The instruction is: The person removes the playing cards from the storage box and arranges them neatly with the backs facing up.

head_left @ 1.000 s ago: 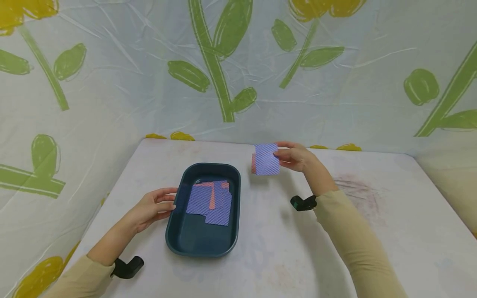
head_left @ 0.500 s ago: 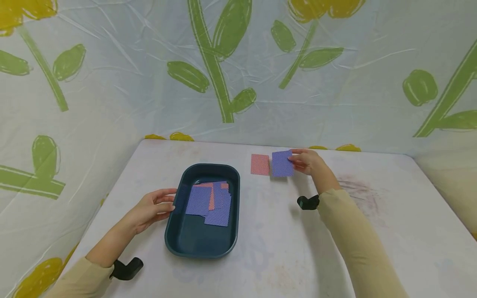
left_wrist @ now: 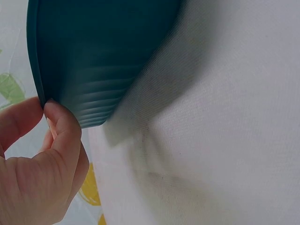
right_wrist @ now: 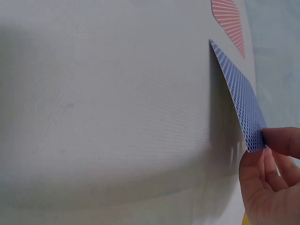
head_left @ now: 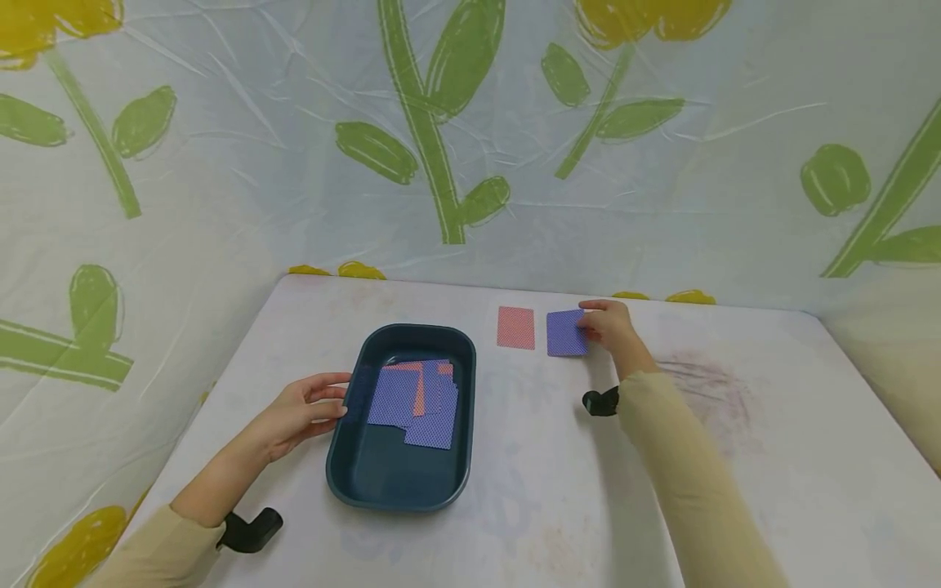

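Observation:
My right hand (head_left: 608, 327) pinches a blue-patterned playing card (head_left: 565, 333) by its right edge, low over the back of the table. In the right wrist view the blue card (right_wrist: 240, 101) slants, its held edge raised above the surface. Just left of it a red-patterned playing card (head_left: 516, 327) lies flat, also partly visible as a red card (right_wrist: 228, 21) in the right wrist view. A dark teal tray (head_left: 397, 487) holds several overlapping blue and red cards (head_left: 430, 429). With thumb and finger, my left hand (head_left: 297, 412) grips the rim of the tray (left_wrist: 103, 51) on its left side.
A white cloth covers the table (head_left: 529, 490), with a reddish smudge (head_left: 709, 392) right of my right arm. Behind rises a flower-printed backdrop (head_left: 294, 196). Black wrist mounts (head_left: 252, 531) sit on both my wrists.
My right hand has carried the blue card rightward and down to the table beside the red card, which it partly covered before. My left hand and the tray have stayed put.

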A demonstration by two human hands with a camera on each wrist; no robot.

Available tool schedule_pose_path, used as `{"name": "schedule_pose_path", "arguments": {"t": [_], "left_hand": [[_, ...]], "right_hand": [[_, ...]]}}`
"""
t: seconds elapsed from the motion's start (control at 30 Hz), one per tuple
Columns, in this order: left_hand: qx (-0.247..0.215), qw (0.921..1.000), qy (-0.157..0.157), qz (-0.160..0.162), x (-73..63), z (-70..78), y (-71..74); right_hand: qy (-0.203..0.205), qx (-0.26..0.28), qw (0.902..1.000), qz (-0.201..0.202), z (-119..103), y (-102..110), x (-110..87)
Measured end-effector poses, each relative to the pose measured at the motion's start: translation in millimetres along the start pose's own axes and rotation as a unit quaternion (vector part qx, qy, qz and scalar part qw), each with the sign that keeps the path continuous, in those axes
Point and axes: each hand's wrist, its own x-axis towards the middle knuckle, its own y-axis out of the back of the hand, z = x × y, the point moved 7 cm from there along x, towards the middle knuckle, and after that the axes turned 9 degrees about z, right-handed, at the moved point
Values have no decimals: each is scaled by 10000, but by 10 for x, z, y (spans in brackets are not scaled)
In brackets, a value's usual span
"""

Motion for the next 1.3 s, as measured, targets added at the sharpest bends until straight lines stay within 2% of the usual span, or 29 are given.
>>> {"name": "schedule_pose_path", "arguments": {"t": [0.1, 0.2, 0.33, 0.43, 0.5, 0.73, 1.07, 1.17, 1.3], "left_hand": [[-14, 10000, 16, -1, -3, 4, -1], [-62, 10000, 29, -23, -7, 5, -6], [-47, 10000, 22, -53, -5, 3, -12], [3, 10000, 26, -55, -7, -2, -11], [14, 10000, 53, -29, -6, -9, -5], [41, 9999, 115, 25, 5, -25, 15], [34, 10000, 76, -8, -2, 4, -4], [25, 10000, 62, -7, -2, 10, -8], [39, 10000, 58, 4, -1, 8, -7]], "right_hand": [[451, -254, 9983, 260, -21, 3, 35], [971, -786, 9910, 471, -62, 12, 42], [1646, -1718, 9688, 700, -131, 7, -6], [1958, -2100, 9547, 777, -162, -17, -38], [2102, -2217, 9488, 798, -178, -39, -48], [2403, -2536, 9331, 851, -230, -115, -58], [2498, -2936, 9171, 1012, -251, -194, -55], [2469, -3028, 9146, 1043, -253, -211, -67], [2236, -3130, 9167, 1078, -220, -229, -69]]}}
